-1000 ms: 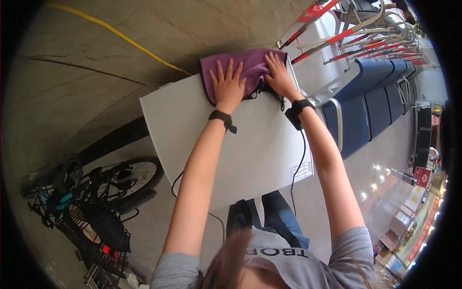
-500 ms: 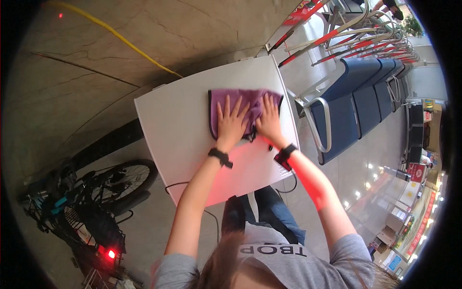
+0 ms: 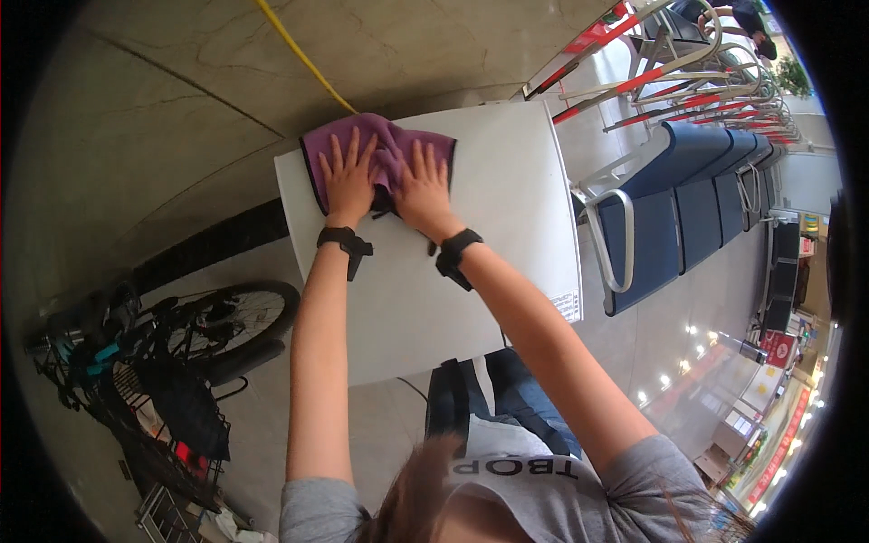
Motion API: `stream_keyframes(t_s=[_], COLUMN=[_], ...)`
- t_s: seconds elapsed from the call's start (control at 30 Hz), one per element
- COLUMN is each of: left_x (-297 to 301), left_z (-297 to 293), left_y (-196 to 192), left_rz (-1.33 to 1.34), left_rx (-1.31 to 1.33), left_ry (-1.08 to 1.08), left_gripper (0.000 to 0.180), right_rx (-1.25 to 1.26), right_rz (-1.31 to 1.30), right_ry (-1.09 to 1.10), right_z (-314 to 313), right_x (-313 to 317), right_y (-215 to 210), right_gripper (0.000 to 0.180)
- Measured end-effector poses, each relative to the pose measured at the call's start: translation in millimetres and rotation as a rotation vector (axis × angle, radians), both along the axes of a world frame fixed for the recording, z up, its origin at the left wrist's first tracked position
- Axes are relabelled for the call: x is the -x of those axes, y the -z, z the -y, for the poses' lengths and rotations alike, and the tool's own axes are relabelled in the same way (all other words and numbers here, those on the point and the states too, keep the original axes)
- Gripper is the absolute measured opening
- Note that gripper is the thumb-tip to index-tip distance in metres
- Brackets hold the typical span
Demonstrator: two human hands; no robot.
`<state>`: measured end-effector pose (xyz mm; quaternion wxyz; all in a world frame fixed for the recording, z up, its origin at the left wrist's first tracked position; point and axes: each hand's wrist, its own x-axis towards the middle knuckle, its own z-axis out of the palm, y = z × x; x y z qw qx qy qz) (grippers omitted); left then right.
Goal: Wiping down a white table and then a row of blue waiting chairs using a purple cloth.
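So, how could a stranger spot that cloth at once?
Find the white tabletop near the bicycle. Toward its far left corner, the left hand and right hand rest on a rumpled cloth. Purple with black edging, it stands out from the plain white around it.

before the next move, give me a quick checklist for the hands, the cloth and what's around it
1. Left hand on the cloth: ok, fingers spread.
2. Right hand on the cloth: ok.
3. Cloth lying flat: not ok, it is bunched between the hands.
4. Cloth wholly within the white top: not ok, it appears to reach past the far edge.
5. Yellow cable clear of the cloth: cannot tell, its near end meets the cloth in view.
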<state>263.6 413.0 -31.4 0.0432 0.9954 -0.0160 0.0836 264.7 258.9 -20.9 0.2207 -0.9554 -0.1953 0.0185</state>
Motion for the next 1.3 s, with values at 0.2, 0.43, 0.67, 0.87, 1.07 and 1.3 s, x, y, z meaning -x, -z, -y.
stream_keyframes(t_s=[0.2,0.43,0.67,0.87,1.07,1.3], left_x=[87.1,238.9,276.3,227.7,194.7,197.0], left_z=[-6.7,73.4,161.3,214.5,272.7,370.4], left_y=[-4.4,-15.7,-14.3,-15.2,-12.4,-11.3], left_rz=[-0.126,-0.307,-0.369,-0.396,-0.272,-0.236], left_rx=[0.051,0.112,0.178,0.199,0.199,0.196], left_ry=[-0.206,-0.391,-0.401,-0.257,-0.256,-0.293], left_gripper=[0.056,0.059,0.061,0.068,0.062,0.062], right_rx=[0.058,0.071,0.091,0.07,0.112,0.097], right_rz=[0.031,-0.151,-0.205,-0.164,-0.156,-0.116], right_ry=[-0.237,-0.503,-0.526,-0.398,-0.26,-0.34], right_z=[-6.0,63.8,148.8,210.4,258.5,351.2], right_x=[56.6,165.3,202.7,169.2,148.3,142.7], right_y=[-3.1,-18.3,-30.0,-34.0,-30.7,-34.1], right_gripper=[0.06,0.069,0.066,0.056,0.052,0.056])
